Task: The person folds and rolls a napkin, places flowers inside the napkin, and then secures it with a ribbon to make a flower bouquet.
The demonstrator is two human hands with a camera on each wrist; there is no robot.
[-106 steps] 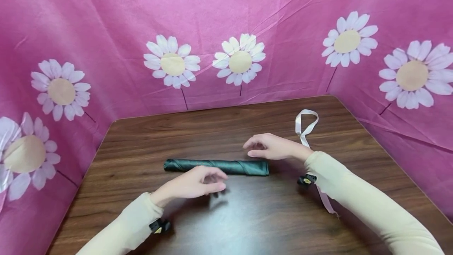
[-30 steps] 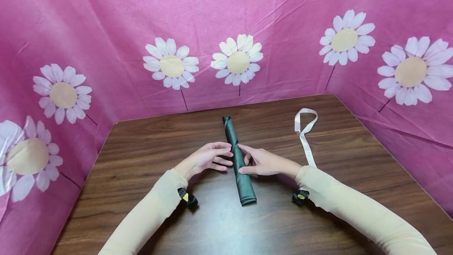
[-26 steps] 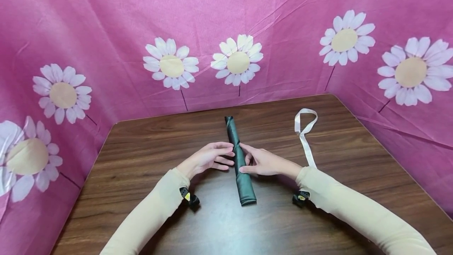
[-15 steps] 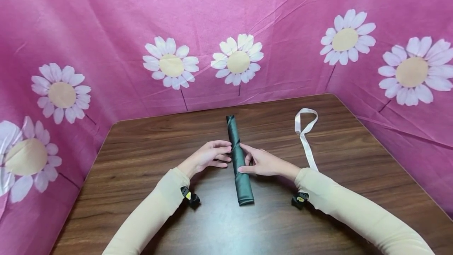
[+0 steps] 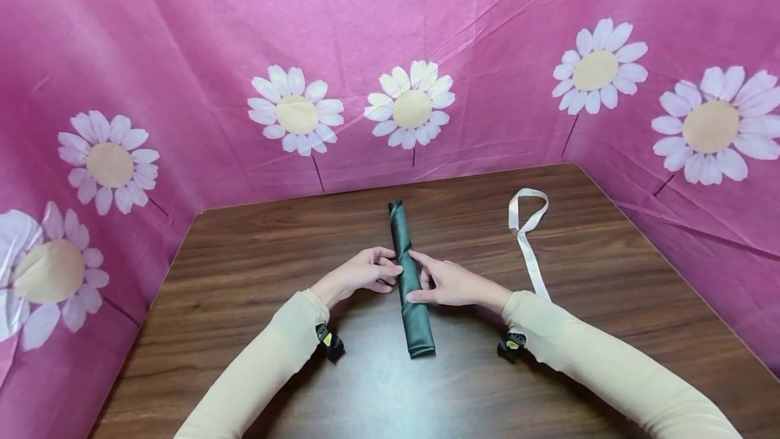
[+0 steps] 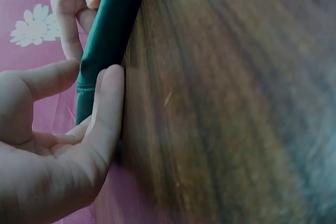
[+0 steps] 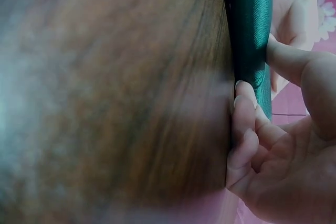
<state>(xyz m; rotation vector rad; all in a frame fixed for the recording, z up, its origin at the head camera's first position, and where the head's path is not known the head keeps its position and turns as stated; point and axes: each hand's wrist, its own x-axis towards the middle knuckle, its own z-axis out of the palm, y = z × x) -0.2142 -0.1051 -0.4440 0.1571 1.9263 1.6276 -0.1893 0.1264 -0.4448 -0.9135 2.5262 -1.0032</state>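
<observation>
A roll of dark green, satiny cloth point(image 5: 409, 282) lies on the wooden table, its length running away from me. At its left side is my left hand point(image 5: 362, 271), thumb and fingertips on the cloth near mid-length. My right hand point(image 5: 453, 283) grips the roll from the right, index finger farther up and thumb lower down. In the left wrist view, the thumb point(image 6: 58, 77) meets one side of the cloth and the fingers the side by the tabletop. Curled fingers point(image 7: 244, 116) tuck against the roll's lower edge in the right wrist view, with the thumb opposite.
A white ribbon point(image 5: 529, 249), looped at its far end, lies right of the roll, its near end hidden by the right sleeve. Pink cloth point(image 5: 487, 32) printed with white daisies hangs behind the table point(image 5: 274, 229) and along both sides.
The roll has turned from lying crosswise to pointing away, and both hands have come to it. Over the last half second, the left fingers have drawn in and the thumb has come onto the cloth.
</observation>
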